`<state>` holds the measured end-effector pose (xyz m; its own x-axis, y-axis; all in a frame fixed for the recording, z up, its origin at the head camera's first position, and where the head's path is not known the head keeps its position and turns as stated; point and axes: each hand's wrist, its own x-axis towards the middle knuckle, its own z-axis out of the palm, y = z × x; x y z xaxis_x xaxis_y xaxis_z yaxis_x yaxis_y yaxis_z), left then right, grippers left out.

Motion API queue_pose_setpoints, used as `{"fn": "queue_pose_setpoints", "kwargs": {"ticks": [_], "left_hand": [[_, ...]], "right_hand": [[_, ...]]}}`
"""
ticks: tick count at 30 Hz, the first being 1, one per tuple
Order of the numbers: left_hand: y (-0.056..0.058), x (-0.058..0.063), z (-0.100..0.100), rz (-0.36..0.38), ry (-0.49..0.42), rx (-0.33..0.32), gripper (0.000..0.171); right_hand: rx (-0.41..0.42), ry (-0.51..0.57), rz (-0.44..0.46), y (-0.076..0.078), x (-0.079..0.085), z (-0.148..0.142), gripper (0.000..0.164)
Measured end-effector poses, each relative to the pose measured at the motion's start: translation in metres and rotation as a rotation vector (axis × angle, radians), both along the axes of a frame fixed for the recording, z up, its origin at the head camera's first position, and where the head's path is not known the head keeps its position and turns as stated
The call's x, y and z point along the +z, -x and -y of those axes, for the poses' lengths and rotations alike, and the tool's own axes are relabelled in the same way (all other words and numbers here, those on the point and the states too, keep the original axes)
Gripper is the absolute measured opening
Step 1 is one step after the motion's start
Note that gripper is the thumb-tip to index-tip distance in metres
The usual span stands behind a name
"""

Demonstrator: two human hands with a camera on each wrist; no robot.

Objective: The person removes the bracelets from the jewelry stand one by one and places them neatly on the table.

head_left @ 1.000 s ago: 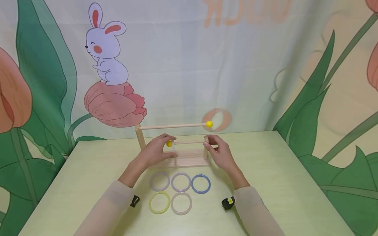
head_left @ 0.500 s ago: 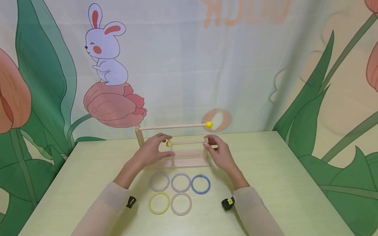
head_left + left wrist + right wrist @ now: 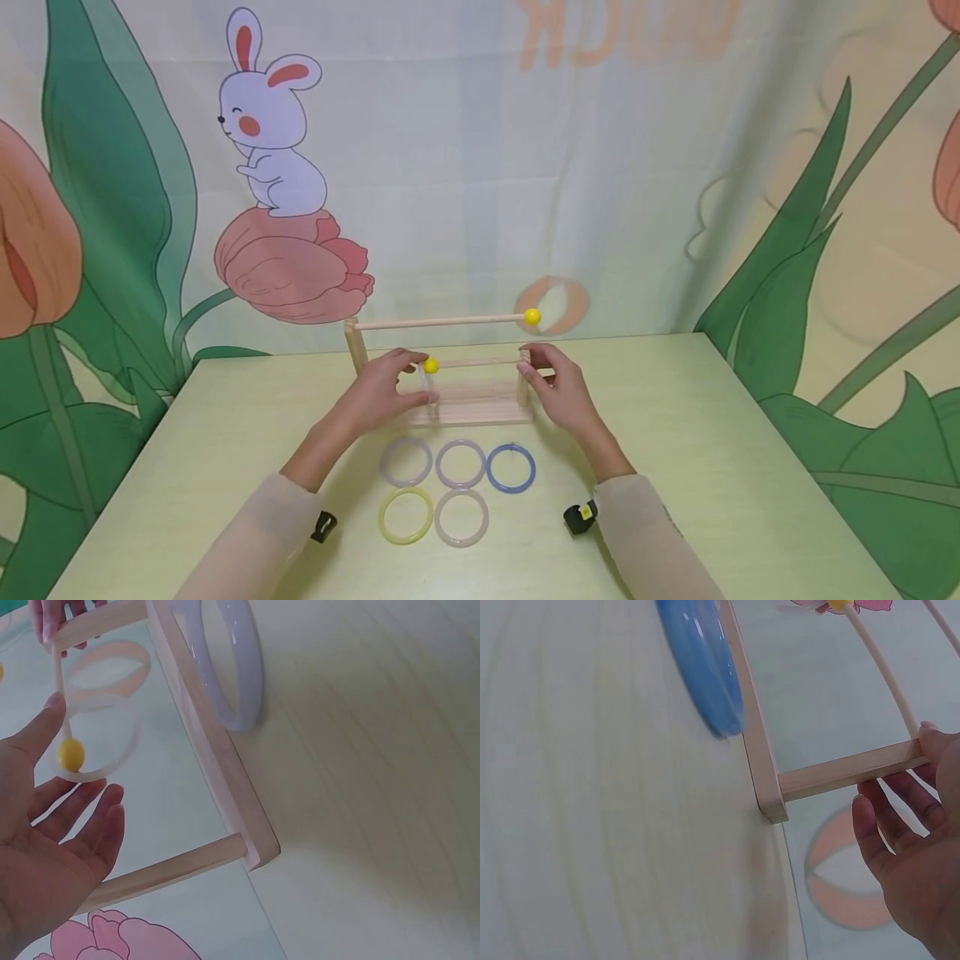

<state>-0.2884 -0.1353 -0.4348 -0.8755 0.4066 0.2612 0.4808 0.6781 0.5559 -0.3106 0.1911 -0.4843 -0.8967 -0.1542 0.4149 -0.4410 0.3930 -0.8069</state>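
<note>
My left hand (image 3: 378, 390) pinches a clear whitish ring (image 3: 94, 775) between thumb and fingers, held upright at the yellow ball (image 3: 431, 365) on the left end of the wooden stand's lower rod (image 3: 476, 363). In the head view the ring is just left of the ball; whether it still encircles the ball I cannot tell. With thumb and fingers, my right hand (image 3: 561, 393) grips the top of the stand's right post (image 3: 847, 771), where that rod is fixed. The stand's base (image 3: 480, 412) rests on the table.
An upper rod (image 3: 442, 321) runs from the left post (image 3: 356, 348) to another yellow ball (image 3: 532, 317). Before the base lie two lilac rings, one of them here (image 3: 460, 442), a blue ring (image 3: 512, 490), a yellow ring (image 3: 406, 542) and a pale pink ring (image 3: 461, 544).
My left hand has drawn the clear ring leftward along the lower rod, from right of the yellow ball to its left side. My right hand has stayed on the post.
</note>
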Motion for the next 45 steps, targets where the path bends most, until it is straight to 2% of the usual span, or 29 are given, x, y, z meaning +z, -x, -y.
{"fn": "queue_pose_setpoints", "kwargs": {"ticks": [13,22,33,45], "left_hand": [[-0.011,-0.007,0.001,0.053,-0.032,0.018,0.067],[-0.02,-0.011,-0.003,0.087,-0.052,-0.011,0.067],[-0.032,-0.012,-0.022,0.096,-0.082,-0.097,0.066],[-0.059,-0.015,-0.052,0.101,-0.083,-0.25,0.06]], "right_hand": [[0.013,0.004,-0.013,0.0,-0.001,-0.001,0.035],[0.02,0.006,-0.019,0.0,-0.001,-0.002,0.034],[0.018,0.003,-0.015,0.0,0.001,-0.002,0.034],[0.015,0.0,-0.016,0.0,-0.001,-0.001,0.035]]}}
